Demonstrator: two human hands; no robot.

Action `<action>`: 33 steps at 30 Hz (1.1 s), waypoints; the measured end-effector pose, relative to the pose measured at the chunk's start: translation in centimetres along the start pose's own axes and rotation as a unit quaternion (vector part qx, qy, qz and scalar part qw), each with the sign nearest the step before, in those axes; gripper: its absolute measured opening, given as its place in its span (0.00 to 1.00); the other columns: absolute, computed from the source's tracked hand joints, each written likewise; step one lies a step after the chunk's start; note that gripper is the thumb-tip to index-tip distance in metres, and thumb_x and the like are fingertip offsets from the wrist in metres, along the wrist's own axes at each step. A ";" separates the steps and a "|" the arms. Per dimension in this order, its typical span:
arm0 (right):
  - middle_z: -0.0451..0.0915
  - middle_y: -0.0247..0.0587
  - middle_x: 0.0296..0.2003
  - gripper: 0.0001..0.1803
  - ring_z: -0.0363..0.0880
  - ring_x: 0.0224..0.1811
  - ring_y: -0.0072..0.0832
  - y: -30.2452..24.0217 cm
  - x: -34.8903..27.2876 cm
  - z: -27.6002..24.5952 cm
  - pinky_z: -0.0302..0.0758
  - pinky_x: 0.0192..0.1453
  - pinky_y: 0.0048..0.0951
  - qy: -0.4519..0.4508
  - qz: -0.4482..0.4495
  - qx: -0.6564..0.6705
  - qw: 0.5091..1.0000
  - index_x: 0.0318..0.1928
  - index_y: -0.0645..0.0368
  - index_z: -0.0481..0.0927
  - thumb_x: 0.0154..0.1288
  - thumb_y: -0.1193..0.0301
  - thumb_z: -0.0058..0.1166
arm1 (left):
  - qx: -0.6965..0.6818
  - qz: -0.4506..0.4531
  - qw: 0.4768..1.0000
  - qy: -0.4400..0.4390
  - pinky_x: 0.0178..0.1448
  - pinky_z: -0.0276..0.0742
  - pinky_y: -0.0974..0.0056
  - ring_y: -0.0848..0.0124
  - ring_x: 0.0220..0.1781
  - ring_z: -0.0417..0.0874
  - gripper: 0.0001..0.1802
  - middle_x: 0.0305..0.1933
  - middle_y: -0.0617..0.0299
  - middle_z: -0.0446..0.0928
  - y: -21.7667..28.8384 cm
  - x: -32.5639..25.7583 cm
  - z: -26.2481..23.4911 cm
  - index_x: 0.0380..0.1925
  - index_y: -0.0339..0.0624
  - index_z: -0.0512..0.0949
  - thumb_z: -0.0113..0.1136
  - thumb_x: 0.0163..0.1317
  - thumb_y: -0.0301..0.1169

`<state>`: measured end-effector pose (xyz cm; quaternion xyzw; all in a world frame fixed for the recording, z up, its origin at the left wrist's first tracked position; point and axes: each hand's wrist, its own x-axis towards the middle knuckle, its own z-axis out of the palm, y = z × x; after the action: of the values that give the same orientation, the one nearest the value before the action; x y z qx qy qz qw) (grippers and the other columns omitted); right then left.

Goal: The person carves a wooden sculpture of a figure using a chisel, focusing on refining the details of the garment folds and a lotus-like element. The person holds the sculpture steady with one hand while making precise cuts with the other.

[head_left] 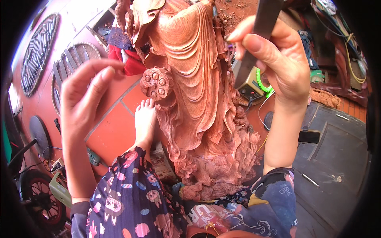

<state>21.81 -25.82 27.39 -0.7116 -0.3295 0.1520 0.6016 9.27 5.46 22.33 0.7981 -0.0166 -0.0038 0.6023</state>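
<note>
A reddish-brown wood carving (190,75) with flowing robe folds stands upright between my arms. A round carved lotus pod (156,83) juts from its left side. My right hand (278,59) is raised at the carving's upper right. Its fingers and thumb are closed on a dark flat strip (266,20), whose exact kind I cannot tell. My left hand (85,85) hovers left of the lotus pod, apart from the carving. Thumb and bent forefinger there are separated, with nothing seen between them.
Two round trays, one with many dark carving tools (39,51) and one with flat blades (73,59), lie at far left. My bare foot (145,119) rests on the red tiles. A phone (308,136) lies on a dark panel (337,158). A boxy corded device (251,85) stands behind.
</note>
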 end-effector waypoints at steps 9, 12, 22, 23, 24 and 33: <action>0.83 0.32 0.31 0.11 0.76 0.29 0.15 1.3 5.4 2.8 0.68 0.32 0.15 -0.001 -0.032 0.205 0.978 0.41 0.61 0.84 0.78 0.66 0.57 | 0.087 0.088 0.987 -0.099 0.55 0.75 0.67 0.77 0.43 0.81 0.13 0.49 0.60 0.81 5.6 7.0 4.2 0.42 0.31 0.84 0.73 0.62 0.29; 0.82 0.32 0.29 0.12 0.76 0.28 0.15 1.5 5.7 3.9 0.68 0.31 0.15 0.040 -0.029 0.231 0.972 0.40 0.61 0.83 0.78 0.66 0.55 | 0.151 0.148 0.972 -0.104 0.53 0.76 0.68 0.80 0.40 0.81 0.10 0.48 0.63 0.82 4.4 7.7 5.0 0.41 0.32 0.84 0.72 0.63 0.27; 0.78 0.31 0.24 0.16 0.73 0.23 0.16 1.5 7.1 8.3 0.67 0.27 0.17 0.051 0.000 0.248 0.968 0.36 0.61 0.81 0.81 0.63 0.51 | 0.002 0.018 1.000 0.022 0.55 0.83 0.63 0.70 0.52 0.84 0.44 0.49 0.57 0.81 7.2 7.3 6.8 0.63 0.34 0.71 0.85 0.48 0.32; 0.78 0.31 0.23 0.17 0.73 0.22 0.16 1.6 7.1 8.3 0.67 0.27 0.17 0.056 0.003 0.239 0.969 0.36 0.61 0.81 0.81 0.63 0.50 | -0.012 0.015 0.999 0.027 0.55 0.83 0.63 0.70 0.52 0.83 0.41 0.48 0.57 0.81 6.8 7.5 6.8 0.61 0.33 0.72 0.84 0.48 0.31; 0.78 0.31 0.22 0.17 0.73 0.22 0.16 1.7 7.1 8.2 0.66 0.26 0.17 0.061 0.005 0.228 0.972 0.35 0.61 0.80 0.82 0.63 0.50 | -0.027 0.012 0.999 0.031 0.55 0.83 0.62 0.70 0.52 0.83 0.39 0.48 0.57 0.81 6.5 7.7 6.7 0.59 0.33 0.73 0.83 0.48 0.30; 0.74 0.31 0.17 0.20 0.70 0.17 0.16 2.2 7.6 9.0 0.65 0.23 0.19 0.081 0.025 0.227 0.970 0.32 0.61 0.78 0.83 0.62 0.46 | 0.078 0.145 0.986 0.006 0.51 0.82 0.64 0.71 0.49 0.83 0.34 0.46 0.57 0.80 3.5 8.0 6.1 0.53 0.34 0.76 0.82 0.47 0.29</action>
<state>22.52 -14.20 24.55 -0.5744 -0.2189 0.1799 0.7680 16.98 -1.66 24.15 0.8315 -0.1291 0.0900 0.5328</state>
